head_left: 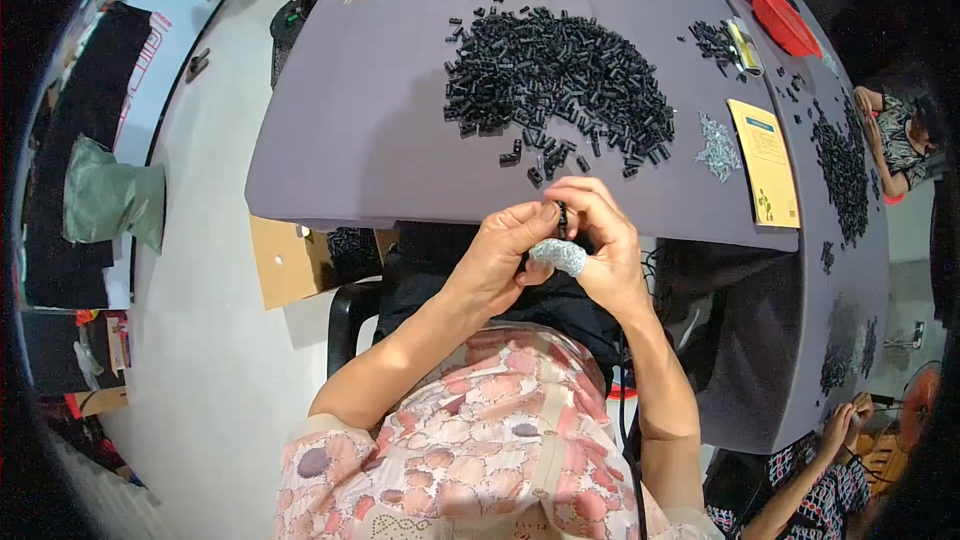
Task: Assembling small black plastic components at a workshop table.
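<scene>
Between my two hands, just off the near table edge, is a small black plastic part. My left hand is closed, with its thumb and fingertips pinching the part from the left. My right hand curls around it from the other side, fingers bent and touching it. A grey wrapping covers the right thumb. Beyond my hands lies a large pile of similar black parts, with a few loose pieces at its near side. Fine detail of the held piece is hidden by my fingers.
A grey cloth covers the table. On the right lie small silvery pieces, a yellow booklet and red trays. Two other people work along the right side. Below the left edge stands a cardboard box.
</scene>
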`<state>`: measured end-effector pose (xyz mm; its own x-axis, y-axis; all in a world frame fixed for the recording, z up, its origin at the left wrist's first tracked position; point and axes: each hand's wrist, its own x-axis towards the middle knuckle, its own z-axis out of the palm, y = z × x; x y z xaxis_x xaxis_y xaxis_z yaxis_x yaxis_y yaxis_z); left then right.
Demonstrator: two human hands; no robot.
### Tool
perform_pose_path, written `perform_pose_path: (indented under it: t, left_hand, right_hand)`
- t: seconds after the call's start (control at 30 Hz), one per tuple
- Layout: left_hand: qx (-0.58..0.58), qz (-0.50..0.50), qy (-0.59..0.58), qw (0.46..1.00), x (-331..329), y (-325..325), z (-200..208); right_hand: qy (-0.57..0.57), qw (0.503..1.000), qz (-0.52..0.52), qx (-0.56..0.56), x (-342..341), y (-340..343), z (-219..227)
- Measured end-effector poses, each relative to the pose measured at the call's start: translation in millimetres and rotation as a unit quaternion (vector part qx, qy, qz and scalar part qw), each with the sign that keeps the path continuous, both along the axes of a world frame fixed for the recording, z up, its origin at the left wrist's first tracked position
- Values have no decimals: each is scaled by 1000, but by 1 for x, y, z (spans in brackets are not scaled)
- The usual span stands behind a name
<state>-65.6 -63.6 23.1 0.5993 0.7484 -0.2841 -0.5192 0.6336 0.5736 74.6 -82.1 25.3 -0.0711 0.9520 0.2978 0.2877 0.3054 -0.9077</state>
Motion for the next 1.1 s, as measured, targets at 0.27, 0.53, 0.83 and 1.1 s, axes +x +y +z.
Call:
perform_pose_path:
  t: [0.27,0.53,0.83,1.1]
  left_hand:
    - [4,-17,-5,1000,-1,1,-5]
    - [-15,-33,-34,999,-1,0,-9]
    - [-39,-60,-116,991,-5,4,-16]
    - [-56,-49,-104,992,-3,4,-15]
  right_hand:
    - [51,997,51,0,2,-1,6]
    - [35,999,16,11,1,-2,0]
    - [15,999,-24,39,-3,0,0]
    - [-7,998,-37,43,-4,-2,3]
